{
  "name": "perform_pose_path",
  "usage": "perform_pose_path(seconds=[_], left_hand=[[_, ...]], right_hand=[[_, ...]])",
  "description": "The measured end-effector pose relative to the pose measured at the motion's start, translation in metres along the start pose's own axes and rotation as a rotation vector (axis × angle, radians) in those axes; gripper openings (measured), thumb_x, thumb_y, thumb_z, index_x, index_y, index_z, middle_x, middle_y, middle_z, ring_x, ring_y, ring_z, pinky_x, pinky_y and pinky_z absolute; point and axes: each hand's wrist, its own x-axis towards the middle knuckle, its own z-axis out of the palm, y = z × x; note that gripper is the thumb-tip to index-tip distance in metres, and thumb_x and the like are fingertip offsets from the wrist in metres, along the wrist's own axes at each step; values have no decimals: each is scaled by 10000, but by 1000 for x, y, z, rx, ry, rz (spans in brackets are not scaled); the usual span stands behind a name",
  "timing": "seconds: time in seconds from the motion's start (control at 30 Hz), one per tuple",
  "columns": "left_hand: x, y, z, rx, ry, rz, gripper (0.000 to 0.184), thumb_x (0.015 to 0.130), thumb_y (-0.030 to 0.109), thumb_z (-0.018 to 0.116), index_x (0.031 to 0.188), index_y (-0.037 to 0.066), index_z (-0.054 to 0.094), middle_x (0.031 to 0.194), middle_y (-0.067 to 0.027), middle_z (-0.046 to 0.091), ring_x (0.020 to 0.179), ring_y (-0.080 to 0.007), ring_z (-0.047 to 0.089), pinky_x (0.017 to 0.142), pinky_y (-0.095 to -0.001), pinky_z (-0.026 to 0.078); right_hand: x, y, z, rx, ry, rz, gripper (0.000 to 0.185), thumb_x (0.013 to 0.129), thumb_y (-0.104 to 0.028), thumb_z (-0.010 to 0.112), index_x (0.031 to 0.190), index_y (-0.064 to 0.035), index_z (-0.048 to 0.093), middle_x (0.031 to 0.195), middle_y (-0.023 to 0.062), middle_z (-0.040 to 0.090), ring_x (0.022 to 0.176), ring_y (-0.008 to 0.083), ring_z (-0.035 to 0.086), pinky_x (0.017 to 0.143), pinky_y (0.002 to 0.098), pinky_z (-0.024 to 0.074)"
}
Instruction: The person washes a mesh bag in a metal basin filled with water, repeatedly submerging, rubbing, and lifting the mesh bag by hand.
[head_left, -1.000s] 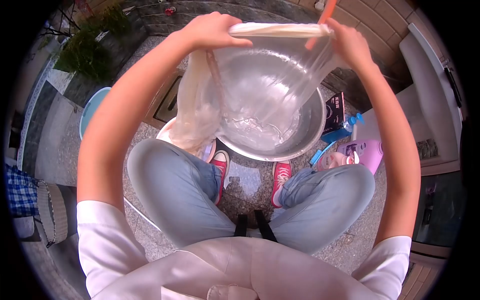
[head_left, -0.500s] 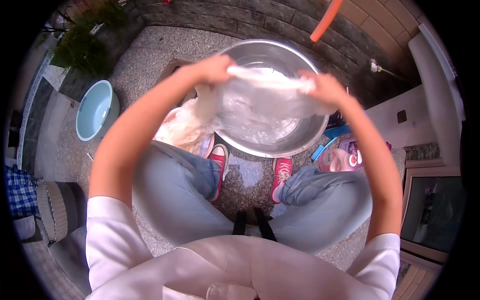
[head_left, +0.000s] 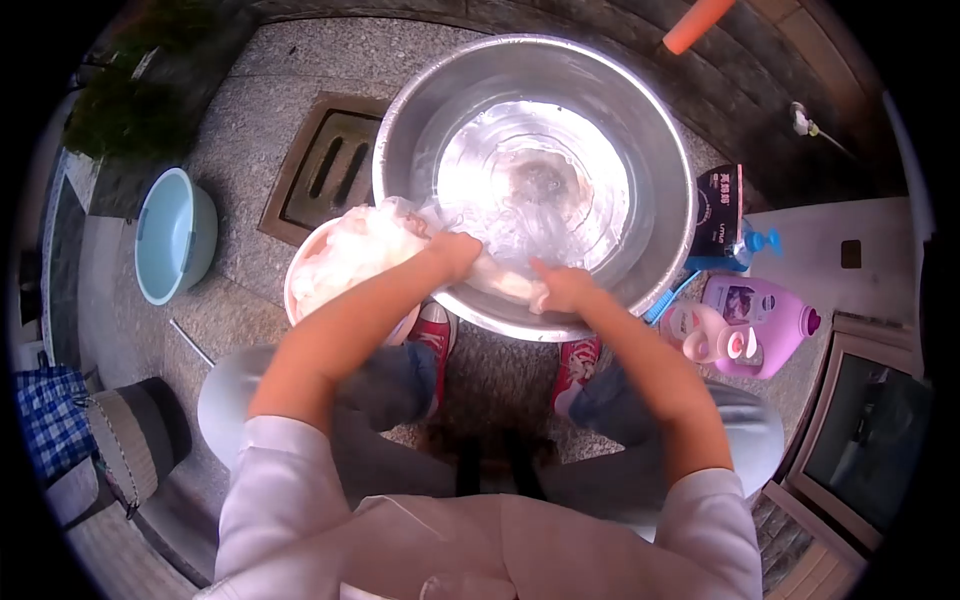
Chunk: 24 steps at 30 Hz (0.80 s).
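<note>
A sheer whitish cloth [head_left: 503, 280] is stretched between my two hands, low over the near rim of a large metal basin [head_left: 655, 150]. My left hand [head_left: 455, 256] is closed on its left part, and my right hand [head_left: 563, 289] grips its right end. Some thin fabric seems to trail into the clear water [head_left: 590, 215] in the basin. On the left, a pink tub [head_left: 292, 285] holds a heap of pale, gauzy fabric [head_left: 355, 250] right beside my left forearm. Whether the held cloth joins that heap I cannot tell.
A light-blue basin [head_left: 178, 240] stands at the left, near a floor drain [head_left: 330, 170]. Right of the metal basin are a purple detergent bottle [head_left: 770, 335], a pink bottle [head_left: 700, 335], a black pouch [head_left: 718, 215] and a blue brush [head_left: 668, 300]. An orange pipe [head_left: 698, 25] hangs above.
Both hands have come down and closer together, from holding the cloth spread over the basin to holding it bunched at the near rim. The view has shifted, showing more of the basin and drain.
</note>
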Motion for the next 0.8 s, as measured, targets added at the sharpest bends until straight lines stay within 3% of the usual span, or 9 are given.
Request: perform_pose_path(seconds=[0.1, 0.17, 0.27, 0.37, 0.47, 0.57, 0.67, 0.7, 0.8], left_hand=[[21, -8, 11, -129, 27, -88, 283, 744, 136, 574, 1001, 18, 589, 992, -168, 622, 954, -306, 596, 818, -386, 468], [27, -12, 16, -195, 52, -126, 292, 745, 143, 576, 1008, 15, 578, 1001, -171, 619, 957, -309, 594, 815, -384, 469], [19, -7, 2, -279, 37, -69, 328, 736, 202, 619, 995, 13, 552, 959, -192, 615, 940, -331, 587, 806, -402, 471], [7, -1, -10, -164, 133, -1, 247, 744, 151, 591, 955, 25, 565, 976, -196, 608, 952, -316, 586, 777, -397, 477], [0, -1, -28, 16, 319, 152, 173, 748, 99, 565, 910, 42, 586, 879, -191, 627, 844, -291, 625, 707, -386, 492], [-19, 2, -58, -286, 372, 100, 152, 753, 38, 520, 882, 45, 599, 665, -157, 620, 567, -281, 622, 585, -370, 497], [-57, 17, -98, -583, 413, 27, 170, 757, 48, 521, 911, 38, 595, 733, -165, 631, 656, -298, 630, 637, -368, 491], [-48, 4, -94, -488, 609, 196, 179, 763, 64, 526, 927, 30, 588, 784, -178, 631, 754, -314, 626, 697, -376, 478], [-75, 6, -130, -534, 721, 236, 176, 771, 111, 540, 922, 28, 578, 835, -182, 626, 809, -323, 617, 730, -376, 467]], right_hand=[[19, 7, 13, -5, -3, 96, 683, 676, -254, 632, 1309, -165, 390, 1100, 148, 583, 986, 317, 570, 841, 397, 450], [21, 18, 17, 70, 127, 84, 534, 684, -245, 613, 1200, -141, 525, 1068, 146, 600, 972, 307, 577, 832, 394, 455], [11, 29, 2, 149, 203, 106, 391, 684, -256, 624, 1063, -162, 620, 975, 123, 629, 943, 275, 594, 801, 384, 473], [-9, 35, -28, 207, 261, 105, 370, 702, -172, 581, 1064, -110, 629, 972, 157, 630, 915, 303, 601, 818, 389, 466], [-31, 45, -49, 235, 315, 126, 356, 726, -120, 553, 1073, -105, 628, 973, 160, 632, 903, 302, 609, 806, 378, 471], [-56, 50, -72, 290, 439, 116, 353, 727, -111, 545, 1070, -111, 629, 959, 168, 634, 883, 308, 615, 803, 386, 474], [-82, 43, -103, 297, 648, 50, 360, 719, -122, 549, 1071, -120, 622, 947, 174, 635, 878, 318, 617, 812, 402, 472], [-92, 39, -116, 271, 753, 20, 361, 722, -116, 545, 1076, -117, 614, 951, 173, 635, 889, 319, 615, 819, 400, 469], [-106, 40, -151, 562, 822, -227, 370, 723, -61, 531, 1091, -27, 556, 1003, 156, 622, 924, 250, 608, 802, 341, 466]])
